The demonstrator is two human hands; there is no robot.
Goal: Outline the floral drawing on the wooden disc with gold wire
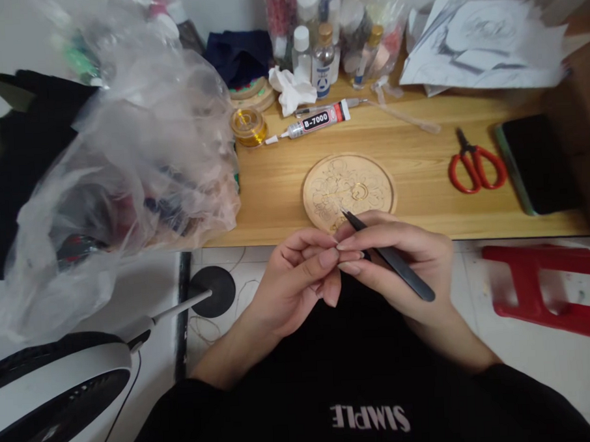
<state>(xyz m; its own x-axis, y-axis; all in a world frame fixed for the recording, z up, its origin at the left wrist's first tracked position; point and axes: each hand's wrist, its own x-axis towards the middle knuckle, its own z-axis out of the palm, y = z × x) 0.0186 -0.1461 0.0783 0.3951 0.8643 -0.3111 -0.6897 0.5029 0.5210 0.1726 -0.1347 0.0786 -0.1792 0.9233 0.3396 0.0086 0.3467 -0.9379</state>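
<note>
Black tweezers (399, 268) rest across the fingers of my right hand (413, 248), their tips pointing up and left. Its thumb and fingertips come together with those of my left hand (300, 273) just in front of the table edge. My left hand is closed in a pinch; whatever is between the fingertips is too small to make out. Right behind my hands lies a round wooden plate (323, 187) with a line pattern drawn on it. Thin gold wire follows a few of its lines, with a small ring right of the middle.
Behind the plate lie a B-7000 glue tube (317, 120) and a gold wire spool (248, 126). Red-handled pliers or cutters (476, 167) and a phone (539, 165) are on the right. Plastic bags (164, 142) crowd the left. Bottles (323, 60) stand at the back.
</note>
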